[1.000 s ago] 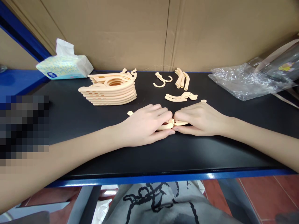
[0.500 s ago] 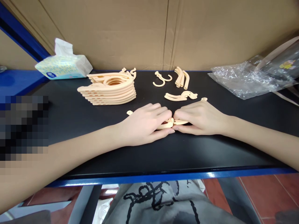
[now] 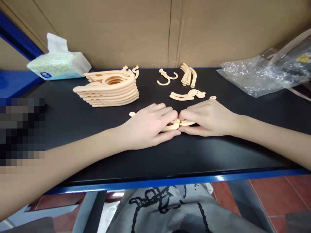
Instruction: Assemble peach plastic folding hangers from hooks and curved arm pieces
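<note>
My left hand (image 3: 155, 125) is closed around a cream plastic hanger arm (image 3: 169, 128), whose thick end shows at the fingertips. A small flat end of a cream piece (image 3: 132, 114) sticks out beyond the left knuckles. With fingers closed, my right hand (image 3: 211, 119) grips another hanger arm (image 3: 187, 123); a holed tip (image 3: 213, 97) shows past its back. The two arms meet end to end between my hands, low over the black tabletop. My fingers hide most of both pieces, so I cannot tell whether they are joined.
A stack of cream folding hangers (image 3: 107, 101) stands at back left, beside a tissue pack (image 3: 58, 64). Behind my hands lie loose hooks (image 3: 165, 77), several curved arms (image 3: 188, 76) and more hanger parts (image 3: 187, 95). A clear plastic bag (image 3: 255, 76) lies at right. Cardboard (image 3: 109, 32) backs the table.
The whole view has shifted slightly, with the tabletop things appearing a little higher and further left. Both hands keep nearly the same grip, meeting at the same spot.
</note>
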`<state>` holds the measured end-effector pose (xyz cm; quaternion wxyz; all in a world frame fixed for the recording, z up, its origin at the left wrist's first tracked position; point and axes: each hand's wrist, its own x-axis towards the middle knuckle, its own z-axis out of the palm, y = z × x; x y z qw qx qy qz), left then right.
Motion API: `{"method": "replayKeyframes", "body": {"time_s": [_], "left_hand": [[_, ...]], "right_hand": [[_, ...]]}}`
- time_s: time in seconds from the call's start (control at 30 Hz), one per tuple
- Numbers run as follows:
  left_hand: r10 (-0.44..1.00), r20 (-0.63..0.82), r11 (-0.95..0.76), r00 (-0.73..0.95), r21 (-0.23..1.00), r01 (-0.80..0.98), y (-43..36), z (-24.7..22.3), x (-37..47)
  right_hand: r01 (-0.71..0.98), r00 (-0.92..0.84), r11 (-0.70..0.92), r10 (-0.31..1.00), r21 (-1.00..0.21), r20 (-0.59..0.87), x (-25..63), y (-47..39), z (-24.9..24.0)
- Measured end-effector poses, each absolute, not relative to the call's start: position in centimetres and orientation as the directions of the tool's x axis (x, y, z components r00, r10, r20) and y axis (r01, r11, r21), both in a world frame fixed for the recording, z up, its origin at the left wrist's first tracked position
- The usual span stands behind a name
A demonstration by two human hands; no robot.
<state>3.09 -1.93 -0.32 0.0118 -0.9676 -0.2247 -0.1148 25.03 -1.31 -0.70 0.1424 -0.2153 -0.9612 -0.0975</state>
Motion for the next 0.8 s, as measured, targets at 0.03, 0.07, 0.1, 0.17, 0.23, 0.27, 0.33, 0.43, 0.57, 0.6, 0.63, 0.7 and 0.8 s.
{"method": "replayKeyframes", "body": {"time_s": [0.03,0.07,0.1,0.17,0.23,0.27,0.33,0.43,0.57,0.6,0.63,0.7,0.8], "left_hand": [[0.433,0.225,-0.898,0.873,0.030,0.438,-1.93,-0.33,3.11],[0.435,0.224,-0.898,0.872,0.031,0.440,-1.92,-0.33,3.12],[0.436,0.224,-0.897,0.871,0.031,0.441,-1.91,-0.34,3.14],[0.434,0.222,-0.898,0.873,0.030,0.439,-1.89,-0.34,3.17],[0.433,0.222,-0.898,0.874,0.028,0.438,-1.86,-0.34,3.19],[0.433,0.222,-0.899,0.874,0.029,0.438,-1.85,-0.33,3.20],[0.435,0.222,-0.898,0.873,0.031,0.440,-1.82,-0.32,3.22],[0.439,0.217,-0.896,0.872,0.035,0.442,-1.80,-0.28,3.24],[0.442,0.216,-0.895,0.870,0.044,0.444,-1.81,-0.23,3.23],[0.443,0.216,-0.895,0.870,0.046,0.444,-1.81,-0.23,3.22],[0.442,0.216,-0.895,0.870,0.047,0.443,-1.81,-0.23,3.21],[0.440,0.217,-0.896,0.871,0.047,0.441,-1.82,-0.22,3.20],[0.439,0.214,-0.897,0.872,0.046,0.440,-1.87,-0.22,3.19]], "right_hand": [[0.443,-0.867,0.888,0.387,0.127,0.314,25.03,-1.30,-0.72],[0.443,-0.867,0.887,0.388,0.127,0.312,25.03,-1.30,-0.73],[0.444,-0.867,0.887,0.389,0.128,0.312,25.01,-1.29,-0.73],[0.442,-0.867,0.888,0.387,0.129,0.314,24.98,-1.28,-0.73],[0.442,-0.868,0.888,0.388,0.127,0.310,24.97,-1.26,-0.70],[0.442,-0.868,0.889,0.389,0.124,0.308,24.97,-1.26,-0.69],[0.443,-0.868,0.889,0.393,0.117,0.303,24.99,-1.26,-0.70],[0.449,-0.866,0.888,0.403,0.104,0.296,25.02,-1.24,-0.77],[0.452,-0.865,0.887,0.410,0.094,0.288,25.04,-1.22,-0.83],[0.451,-0.866,0.887,0.410,0.094,0.287,25.04,-1.22,-0.83],[0.452,-0.866,0.887,0.411,0.093,0.285,25.04,-1.22,-0.81],[0.454,-0.866,0.886,0.416,0.089,0.278,25.02,-1.22,-0.75],[0.459,-0.866,0.885,0.426,0.079,0.262,24.96,-1.24,-0.63]]}}
